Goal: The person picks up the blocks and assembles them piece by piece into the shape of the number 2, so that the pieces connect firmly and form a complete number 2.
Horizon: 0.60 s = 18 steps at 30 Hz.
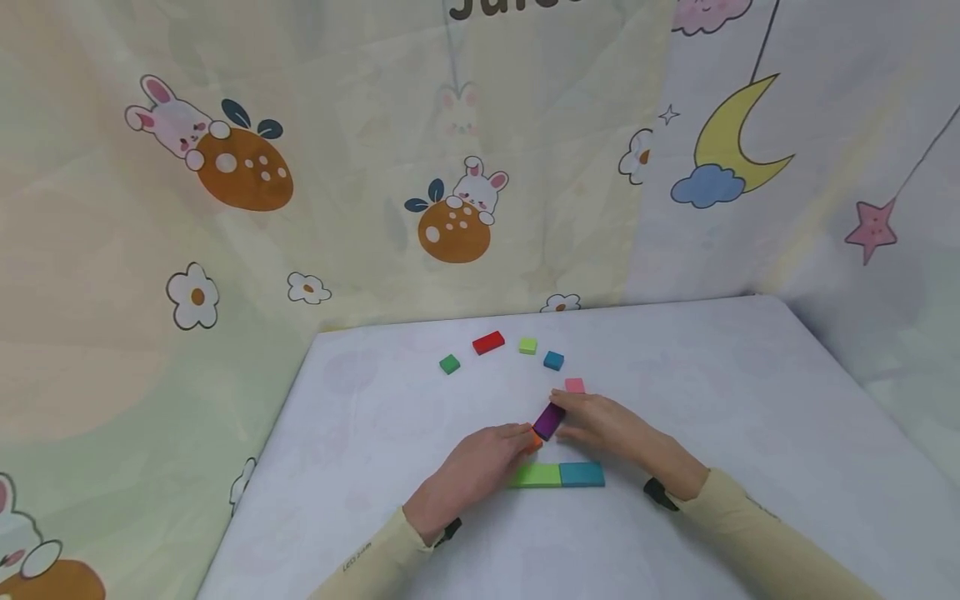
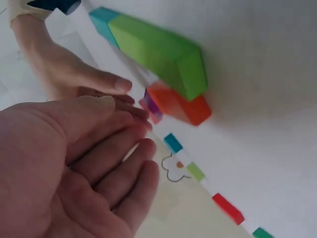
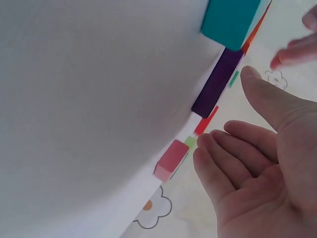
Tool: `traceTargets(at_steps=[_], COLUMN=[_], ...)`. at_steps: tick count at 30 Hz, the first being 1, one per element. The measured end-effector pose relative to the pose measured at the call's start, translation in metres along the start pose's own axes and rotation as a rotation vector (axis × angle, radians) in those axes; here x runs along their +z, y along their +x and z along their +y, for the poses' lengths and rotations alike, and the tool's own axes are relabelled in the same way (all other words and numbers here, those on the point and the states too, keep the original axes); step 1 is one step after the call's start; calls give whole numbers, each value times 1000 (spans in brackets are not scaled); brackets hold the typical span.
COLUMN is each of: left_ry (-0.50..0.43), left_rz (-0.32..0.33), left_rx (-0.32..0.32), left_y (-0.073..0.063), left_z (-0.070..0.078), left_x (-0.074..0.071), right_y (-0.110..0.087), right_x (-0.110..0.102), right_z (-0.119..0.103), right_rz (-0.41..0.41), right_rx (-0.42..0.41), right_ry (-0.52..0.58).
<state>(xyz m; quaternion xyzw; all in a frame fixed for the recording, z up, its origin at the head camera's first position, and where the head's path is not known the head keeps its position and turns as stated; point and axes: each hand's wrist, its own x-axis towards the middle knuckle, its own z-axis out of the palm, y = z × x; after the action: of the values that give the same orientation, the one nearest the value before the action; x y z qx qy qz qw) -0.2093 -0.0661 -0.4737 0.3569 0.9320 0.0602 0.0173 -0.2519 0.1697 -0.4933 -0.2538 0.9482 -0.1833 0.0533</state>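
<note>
A purple block [image 1: 550, 422] lies slanted on the table, between my two hands. My right hand [image 1: 607, 425] is beside its right end; the right wrist view shows loosely spread fingers, the thumb close to the purple block [image 3: 218, 83]. At the block's other end is an orange block [image 1: 536, 444], partly covered by my left hand [image 1: 476, 467] in the head view. In the left wrist view the fingers of that hand are relaxed, palm facing the orange block [image 2: 181, 103]. Nearer to me, a long light green block [image 1: 540, 476] and a teal block [image 1: 581, 474] form a row end to end.
Beyond my right fingertips is a pink block [image 1: 574, 385]. Farther back lie a blue block [image 1: 553, 361], a small lime block [image 1: 528, 346], a red block [image 1: 488, 342] and a green block [image 1: 450, 364]. A printed cloth [image 1: 360, 242] hangs behind the white table [image 1: 360, 433].
</note>
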Motion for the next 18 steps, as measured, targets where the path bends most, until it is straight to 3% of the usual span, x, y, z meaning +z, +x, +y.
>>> traceTargets(at_steps=[9,14,18], left_ry=[116,79,71], left_rz=[-111,-141,-149], left_rx=[190,229,243], left_y=[33,40,43], left_z=[-22,-31,-33], left_x=[-5,-1,4], right_y=[-4,-2,1], right_x=[-8,-13,-18], right_z=[11,17,24], right_rz=[87,158,152], right_rx=[-3,61,131], right_ry=[11,39,14])
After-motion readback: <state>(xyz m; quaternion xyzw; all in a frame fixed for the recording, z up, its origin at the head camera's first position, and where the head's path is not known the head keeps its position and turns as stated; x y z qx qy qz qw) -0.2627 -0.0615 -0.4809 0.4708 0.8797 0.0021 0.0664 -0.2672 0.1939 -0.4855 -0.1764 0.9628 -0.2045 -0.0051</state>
